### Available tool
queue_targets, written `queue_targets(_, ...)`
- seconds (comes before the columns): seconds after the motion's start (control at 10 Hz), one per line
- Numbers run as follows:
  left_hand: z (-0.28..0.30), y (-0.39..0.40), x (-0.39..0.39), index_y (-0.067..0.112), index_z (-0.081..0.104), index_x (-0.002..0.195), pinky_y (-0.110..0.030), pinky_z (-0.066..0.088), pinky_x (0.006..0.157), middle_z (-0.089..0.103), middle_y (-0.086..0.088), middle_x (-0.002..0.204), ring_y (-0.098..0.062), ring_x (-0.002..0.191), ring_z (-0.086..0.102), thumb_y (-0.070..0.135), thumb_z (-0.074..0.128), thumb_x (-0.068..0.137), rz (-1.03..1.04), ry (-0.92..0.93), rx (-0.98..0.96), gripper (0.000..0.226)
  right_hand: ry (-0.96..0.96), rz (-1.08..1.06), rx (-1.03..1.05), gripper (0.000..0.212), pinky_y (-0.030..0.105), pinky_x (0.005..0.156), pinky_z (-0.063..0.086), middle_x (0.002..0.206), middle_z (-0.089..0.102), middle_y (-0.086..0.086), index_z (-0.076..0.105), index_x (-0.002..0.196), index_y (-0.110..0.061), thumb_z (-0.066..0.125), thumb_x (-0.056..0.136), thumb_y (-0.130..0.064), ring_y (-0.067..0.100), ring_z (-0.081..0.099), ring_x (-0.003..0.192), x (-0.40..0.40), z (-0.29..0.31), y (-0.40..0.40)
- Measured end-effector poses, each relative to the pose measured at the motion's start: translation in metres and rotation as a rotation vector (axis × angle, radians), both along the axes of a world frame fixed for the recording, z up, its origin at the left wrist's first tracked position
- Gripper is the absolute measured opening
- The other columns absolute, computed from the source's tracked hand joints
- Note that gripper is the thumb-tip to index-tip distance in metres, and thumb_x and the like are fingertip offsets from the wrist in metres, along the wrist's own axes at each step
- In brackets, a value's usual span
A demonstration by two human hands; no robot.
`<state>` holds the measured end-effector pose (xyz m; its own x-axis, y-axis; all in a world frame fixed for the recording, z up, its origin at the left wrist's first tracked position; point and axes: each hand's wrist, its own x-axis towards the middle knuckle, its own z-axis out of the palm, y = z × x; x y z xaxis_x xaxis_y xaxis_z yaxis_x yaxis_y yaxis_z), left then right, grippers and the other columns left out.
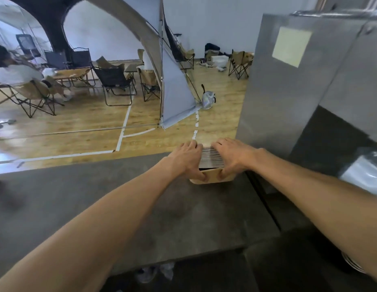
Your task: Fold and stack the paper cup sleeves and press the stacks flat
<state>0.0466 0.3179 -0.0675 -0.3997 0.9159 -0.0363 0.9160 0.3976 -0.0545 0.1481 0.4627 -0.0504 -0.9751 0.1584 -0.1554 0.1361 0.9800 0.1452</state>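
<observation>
Grey tabletop (pixel 124 207), far right corner: sleeve stack (pixel 212 158) gripped between left hand (pixel 188 159) and right hand (pixel 236 157), fingers curled around its sides. Beyond: wood floor (pixel 78 131), folding chairs (pixel 116 83), tent (pixel 175 91), steel cabinet (pixel 288 85).

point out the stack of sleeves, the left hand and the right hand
stack of sleeves (pixel 211 158), head view, on the layered edges showing between the hands
left hand (pixel 186 160), head view, on the back of the hand
right hand (pixel 236 157), head view, on the back of the hand

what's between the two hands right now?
Head view: the stack of cup sleeves sits between the left hand and right hand, gripped from both sides.
</observation>
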Motion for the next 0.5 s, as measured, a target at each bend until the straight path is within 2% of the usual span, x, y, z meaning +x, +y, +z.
queue_targets(0.1, -0.007, 0.018, 0.0, 0.011, 0.04, 0.133, -0.037, 0.036, 0.101, 0.045, -0.006, 0.123, -0.026, 0.114, 0.044, 0.071, 0.07, 0.064, -0.011, 0.002, -0.01, 0.096, -0.004, -0.025, -0.015, 0.096, 0.036, 0.102, 0.041, 0.128, 0.048, 0.002, 0.04, 0.134, -0.017, 0.081, 0.06, -0.063, 0.021, 0.045, 0.118, 0.003, -0.007, 0.016)
queue_targets(0.3, -0.023, 0.02, -0.003, 0.011, 0.034, 0.141, -0.037, 0.035, 0.104, 0.044, -0.006, 0.123, -0.026, 0.116, 0.045, 0.073, 0.068, 0.065, -0.017, -0.032, -0.021, 0.104, -0.048, -0.028, -0.001, 0.1, 0.036, 0.106, 0.036, 0.136, 0.046, 0.005, 0.035, 0.138, -0.014, 0.073, 0.061, -0.066, 0.023, 0.043, 0.123, 0.003, -0.024, 0.023)
queue_targets(0.4, -0.013, 0.005, -0.006, 0.012, 0.028, 0.145, -0.037, 0.031, 0.11, 0.043, -0.007, 0.133, -0.027, 0.124, 0.042, 0.077, 0.064, 0.066, -0.015, -0.099, 0.017, 0.109, -0.067, -0.051, -0.029, 0.117, 0.038, 0.113, 0.029, 0.143, 0.043, 0.006, 0.034, 0.14, -0.013, 0.052, 0.055, -0.092, 0.024, 0.04, 0.131, 0.003, -0.014, 0.014)
queue_targets(0.5, 0.008, -0.019, -0.01, 0.011, 0.018, 0.153, -0.039, 0.02, 0.117, 0.03, -0.007, 0.153, -0.026, 0.14, 0.029, 0.079, 0.055, 0.075, 0.021, -0.168, 0.063, 0.11, -0.045, -0.079, -0.108, 0.121, 0.04, 0.118, 0.023, 0.155, 0.033, 0.006, 0.027, 0.15, -0.013, 0.044, 0.064, -0.096, 0.024, 0.031, 0.141, 0.002, 0.0, 0.0)
